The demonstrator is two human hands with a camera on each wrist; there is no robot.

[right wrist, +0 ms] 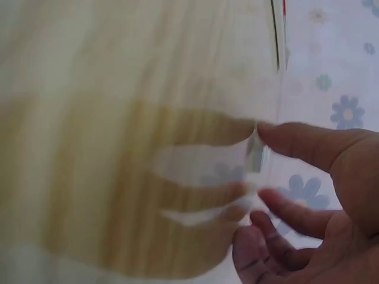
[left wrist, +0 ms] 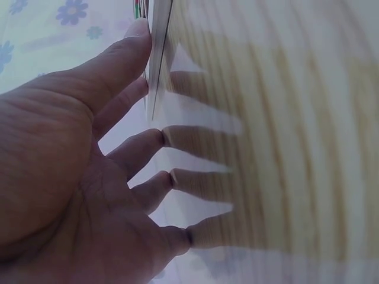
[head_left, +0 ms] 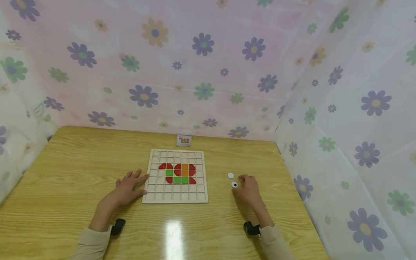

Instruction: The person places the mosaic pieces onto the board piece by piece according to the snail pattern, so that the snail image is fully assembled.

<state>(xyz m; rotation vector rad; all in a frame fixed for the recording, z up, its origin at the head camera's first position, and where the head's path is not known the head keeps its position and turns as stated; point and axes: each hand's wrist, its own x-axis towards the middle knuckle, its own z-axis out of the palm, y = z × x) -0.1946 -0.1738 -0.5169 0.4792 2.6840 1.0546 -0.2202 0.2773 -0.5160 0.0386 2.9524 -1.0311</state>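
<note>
A wooden grid board lies on the table, with red, green and orange tiles set in its middle squares. My left hand rests fingertips-down at the board's left side, thumb and index finger at the frame's edge. In the left wrist view, the left hand's fingers are spread against the shiny tabletop. My right hand is low over the table, right of the board. Its thumb and index finger stand apart around a small white disc with a black dot. A plain white disc lies just beyond.
A small picture card stands behind the board near the table's back edge. Flower-patterned sheets enclose the wooden table at the back and sides. Dark wrist devices show at both wrists.
</note>
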